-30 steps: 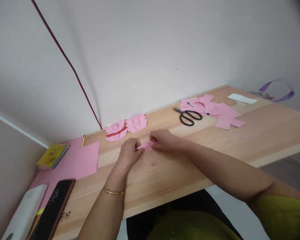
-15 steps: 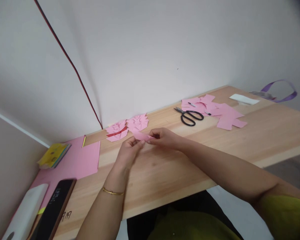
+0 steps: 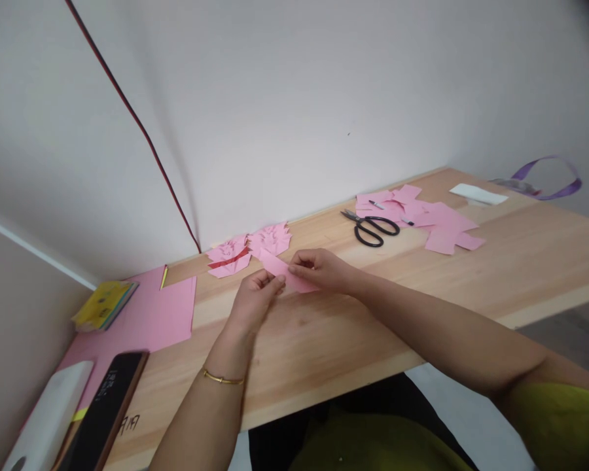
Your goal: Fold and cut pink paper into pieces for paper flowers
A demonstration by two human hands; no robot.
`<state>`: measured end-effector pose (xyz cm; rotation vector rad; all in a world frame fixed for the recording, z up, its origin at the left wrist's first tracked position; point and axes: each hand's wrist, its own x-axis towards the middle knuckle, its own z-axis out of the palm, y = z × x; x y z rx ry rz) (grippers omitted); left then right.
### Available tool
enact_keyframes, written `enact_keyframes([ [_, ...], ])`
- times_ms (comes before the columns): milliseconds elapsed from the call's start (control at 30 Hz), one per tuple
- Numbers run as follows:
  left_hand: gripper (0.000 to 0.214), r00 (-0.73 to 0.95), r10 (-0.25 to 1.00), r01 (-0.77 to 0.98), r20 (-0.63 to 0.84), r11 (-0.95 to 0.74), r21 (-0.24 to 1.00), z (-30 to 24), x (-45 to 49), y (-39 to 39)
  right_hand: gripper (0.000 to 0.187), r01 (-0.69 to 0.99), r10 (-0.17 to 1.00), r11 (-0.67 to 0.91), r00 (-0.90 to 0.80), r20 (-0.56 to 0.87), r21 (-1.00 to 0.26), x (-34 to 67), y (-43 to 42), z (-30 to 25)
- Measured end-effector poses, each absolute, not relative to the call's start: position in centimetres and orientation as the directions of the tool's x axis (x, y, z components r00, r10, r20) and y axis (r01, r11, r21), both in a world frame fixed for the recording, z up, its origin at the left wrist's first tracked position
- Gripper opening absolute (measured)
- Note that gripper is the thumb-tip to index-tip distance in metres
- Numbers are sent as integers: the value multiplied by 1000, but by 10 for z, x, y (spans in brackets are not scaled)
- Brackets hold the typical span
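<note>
A piece of pink paper [image 3: 300,282] is held between my hands above the middle of the wooden table. My left hand [image 3: 256,296], with a gold bangle on its wrist, pinches the paper's left side between thumb and fingers. On the other side, my right hand [image 3: 320,271] grips the paper with thumb and bent fingers. Just beyond my hands lie folded pink paper pieces [image 3: 269,239] with jagged edges, near the wall; a red strip [image 3: 230,259] crosses one of them.
Black-handled scissors [image 3: 370,229] lie right of centre beside pink paper scraps [image 3: 446,226] and small pens. A white strip [image 3: 478,194] rests farther right. At left are pink sheets [image 3: 171,314], a yellow packet [image 3: 104,304], a dark phone-like slab [image 3: 105,412] and a white device [image 3: 53,418].
The pink paper has turned and opened out, so more of its flat face shows below my right fingers. My right thumb has shifted slightly along it; my left hand is almost still.
</note>
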<state>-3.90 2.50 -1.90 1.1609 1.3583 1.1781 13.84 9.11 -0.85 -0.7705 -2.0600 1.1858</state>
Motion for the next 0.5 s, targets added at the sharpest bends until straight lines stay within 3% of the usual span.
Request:
enact_keyframes([
  [500,31,-110,988,158,-110,127,979,-22,-36,24,26,240,706,613,-594,385,-753,135,88,-9],
])
